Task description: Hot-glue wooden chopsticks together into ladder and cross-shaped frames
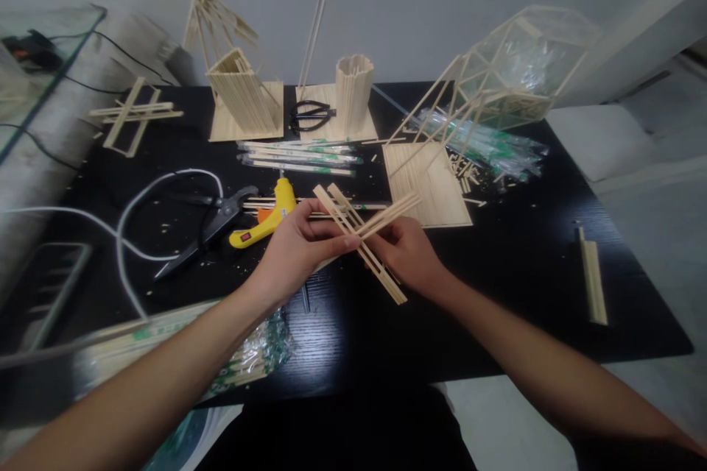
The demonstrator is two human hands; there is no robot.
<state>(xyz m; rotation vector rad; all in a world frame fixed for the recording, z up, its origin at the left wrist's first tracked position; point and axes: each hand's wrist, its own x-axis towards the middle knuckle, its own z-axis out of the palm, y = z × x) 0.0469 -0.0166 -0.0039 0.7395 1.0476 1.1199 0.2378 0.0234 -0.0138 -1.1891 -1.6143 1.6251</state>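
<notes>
Both hands hold a crossed frame of pale wooden sticks (381,270) above the black table. My left hand (301,239) is closed on its left side, thumb pressed on the crossing. From the right, my right hand (412,254) grips the same frame, its fingers partly hidden behind the sticks. Just left of the frame a yellow glue gun (270,221) stands with its nozzle pointing up and away. Large shears (213,224) lie open further left. Behind the left hand are loose sticks, partly covered.
At the back stand a slanted stick holder (243,99), a round stick holder (354,92), black-handled cutters (312,116) and a polyhedral stick frame (480,88) beside a flat board (431,188). Wrapped sticks (254,364) lie front left. A white cable (118,235) loops across the left. A similar crossed frame (135,116) sits back left.
</notes>
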